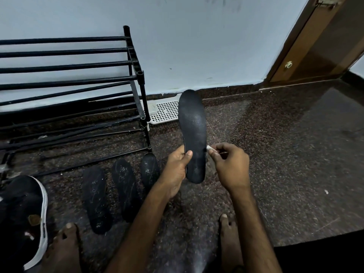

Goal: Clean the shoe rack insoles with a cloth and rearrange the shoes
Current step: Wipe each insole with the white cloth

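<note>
L hand (177, 170) gripped the heel end of a black insole (193, 131), thumb across its face, toe end pointing up. R hand (228, 166) pinched a small white cloth (208, 147) w/ curled fingers, touching the insole's right edge. Three other insoles (126, 190) lay side by side on the floor (275, 154), just left of the L hand, in front of the shoe rack (136, 62). Black shoe (25, 213) w/ white sole sat at the floor's near-left corner. White perforated tray (165, 111) lay at the wall edge.
</note>
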Tool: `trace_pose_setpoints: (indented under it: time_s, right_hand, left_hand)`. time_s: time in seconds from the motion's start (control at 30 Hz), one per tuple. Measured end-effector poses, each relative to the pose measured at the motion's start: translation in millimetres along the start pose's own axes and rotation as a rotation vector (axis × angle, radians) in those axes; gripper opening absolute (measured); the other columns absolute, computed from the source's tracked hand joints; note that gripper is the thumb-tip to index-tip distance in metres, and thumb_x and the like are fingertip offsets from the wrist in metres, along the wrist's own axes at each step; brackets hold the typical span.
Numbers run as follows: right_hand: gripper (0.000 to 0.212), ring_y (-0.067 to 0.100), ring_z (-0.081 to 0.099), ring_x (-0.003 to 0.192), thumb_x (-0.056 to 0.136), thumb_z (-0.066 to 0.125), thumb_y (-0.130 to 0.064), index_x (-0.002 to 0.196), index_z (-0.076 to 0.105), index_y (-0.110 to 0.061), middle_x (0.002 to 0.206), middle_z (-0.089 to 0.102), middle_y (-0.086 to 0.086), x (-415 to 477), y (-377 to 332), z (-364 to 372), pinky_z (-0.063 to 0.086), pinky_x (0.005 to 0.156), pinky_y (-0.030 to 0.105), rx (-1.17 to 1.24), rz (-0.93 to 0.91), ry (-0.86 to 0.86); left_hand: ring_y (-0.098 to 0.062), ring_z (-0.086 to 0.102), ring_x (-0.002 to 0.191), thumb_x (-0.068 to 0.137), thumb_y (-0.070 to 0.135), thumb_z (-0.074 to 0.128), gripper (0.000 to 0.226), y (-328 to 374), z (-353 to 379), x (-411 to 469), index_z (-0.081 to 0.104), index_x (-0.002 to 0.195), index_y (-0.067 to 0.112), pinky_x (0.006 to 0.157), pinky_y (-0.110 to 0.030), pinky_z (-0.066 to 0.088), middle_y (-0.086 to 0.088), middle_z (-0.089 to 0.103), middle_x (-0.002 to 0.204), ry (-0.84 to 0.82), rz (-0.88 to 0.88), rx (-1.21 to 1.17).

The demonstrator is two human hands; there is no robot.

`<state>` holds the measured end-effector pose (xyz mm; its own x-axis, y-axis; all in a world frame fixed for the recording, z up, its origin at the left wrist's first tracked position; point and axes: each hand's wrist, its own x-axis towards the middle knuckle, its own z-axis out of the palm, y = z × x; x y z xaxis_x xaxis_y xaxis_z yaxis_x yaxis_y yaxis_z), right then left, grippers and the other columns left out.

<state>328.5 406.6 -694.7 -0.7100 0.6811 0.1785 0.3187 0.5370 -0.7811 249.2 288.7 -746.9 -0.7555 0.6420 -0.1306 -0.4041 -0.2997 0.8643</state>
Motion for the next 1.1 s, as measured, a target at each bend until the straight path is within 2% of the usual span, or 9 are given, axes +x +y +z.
trace_pose_setpoints:
  time_s: [0.07, 0.13, 0.3, 0.43, 0.57, 0.7, 0.87, 0.97, 1.1]
  right_hand:
    - [0.001, 0.001, 0.063, 0.068, 0.088, 0.073, -0.021, 0.088, 0.074, -0.02, 0.076, 0.069, -0.012, 1, 0, -2, 0.045, 0.059, 0.007, 0.056, 0.024, 0.033]
    - [0.002, 0.002, 0.064, 0.07, 0.088, 0.073, -0.023, 0.088, 0.073, -0.021, 0.077, 0.07, -0.012, -1, 5, -1, 0.046, 0.059, 0.006, 0.098, 0.065, 0.04]
    - [0.003, 0.008, 0.066, 0.072, 0.087, 0.074, -0.02, 0.089, 0.074, -0.017, 0.078, 0.072, -0.007, -7, 37, 14, 0.051, 0.064, 0.021, 0.225, 0.222, 0.062]
    - [0.004, 0.011, 0.067, 0.07, 0.086, 0.074, -0.015, 0.089, 0.074, -0.017, 0.078, 0.073, -0.002, -15, 61, 30, 0.054, 0.067, 0.028, 0.308, 0.357, 0.062]
    - [0.005, 0.012, 0.065, 0.068, 0.086, 0.074, -0.014, 0.085, 0.072, -0.018, 0.077, 0.073, 0.001, -20, 80, 46, 0.05, 0.061, 0.025, 0.339, 0.429, 0.014]
    - [0.007, 0.014, 0.066, 0.069, 0.086, 0.073, -0.011, 0.082, 0.071, -0.017, 0.076, 0.073, 0.003, -19, 96, 53, 0.053, 0.065, 0.029, 0.373, 0.484, -0.007]
    - [0.003, 0.02, 0.07, 0.077, 0.085, 0.074, -0.014, 0.087, 0.073, -0.015, 0.08, 0.075, 0.003, -15, 109, 62, 0.058, 0.073, 0.039, 0.386, 0.52, -0.032]
    - [0.005, 0.021, 0.071, 0.08, 0.086, 0.073, -0.011, 0.087, 0.072, -0.015, 0.083, 0.075, 0.005, -14, 111, 65, 0.059, 0.073, 0.037, 0.396, 0.526, -0.033]
    - [0.011, 0.016, 0.068, 0.073, 0.087, 0.072, -0.009, 0.083, 0.07, -0.018, 0.08, 0.074, 0.005, -13, 113, 69, 0.056, 0.067, 0.031, 0.405, 0.538, -0.036]
  left_hand:
    - [-0.02, 0.065, 0.113, 0.104, 0.006, 0.043, 0.034, -1, -5, 1, 0.053, 0.136, 0.005, 0.092, -0.028, 0.052, -0.01, 0.069, 0.122, 0.008, -0.001, 0.011]
    - [-0.017, 0.065, 0.113, 0.103, 0.004, 0.043, 0.034, -2, -8, 1, 0.053, 0.136, 0.006, 0.093, -0.028, 0.051, -0.006, 0.07, 0.121, 0.033, -0.014, -0.002]
    - [-0.016, 0.068, 0.108, 0.103, 0.003, 0.043, 0.032, -15, -16, -1, 0.058, 0.129, 0.012, 0.095, -0.032, 0.052, -0.004, 0.072, 0.115, 0.119, -0.09, -0.041]
    - [-0.014, 0.07, 0.097, 0.102, 0.005, 0.046, 0.026, -42, -26, 4, 0.064, 0.12, 0.013, 0.088, -0.032, 0.054, 0.0, 0.075, 0.106, 0.235, -0.192, -0.025]
    - [-0.015, 0.068, 0.093, 0.101, 0.007, 0.05, 0.025, -77, -38, 15, 0.065, 0.12, 0.012, 0.082, -0.035, 0.054, 0.0, 0.073, 0.106, 0.298, -0.322, 0.085]
    - [-0.014, 0.067, 0.092, 0.1, 0.006, 0.052, 0.026, -106, -45, 29, 0.064, 0.124, 0.006, 0.066, -0.022, 0.056, -0.006, 0.071, 0.116, 0.294, -0.391, 0.248]
    - [-0.023, 0.066, 0.101, 0.099, 0.002, 0.053, 0.029, -138, -51, 44, 0.061, 0.126, -0.003, 0.07, -0.022, 0.056, -0.015, 0.069, 0.119, 0.305, -0.41, 0.327]
    - [-0.022, 0.066, 0.101, 0.101, 0.003, 0.049, 0.03, -149, -54, 49, 0.06, 0.128, 0.0, 0.067, -0.02, 0.054, -0.012, 0.068, 0.12, 0.28, -0.429, 0.35]
    - [-0.017, 0.062, 0.09, 0.105, 0.001, 0.036, 0.032, -149, -56, 53, 0.057, 0.129, 0.008, 0.061, -0.019, 0.054, -0.009, 0.065, 0.112, 0.322, -0.465, 0.319]
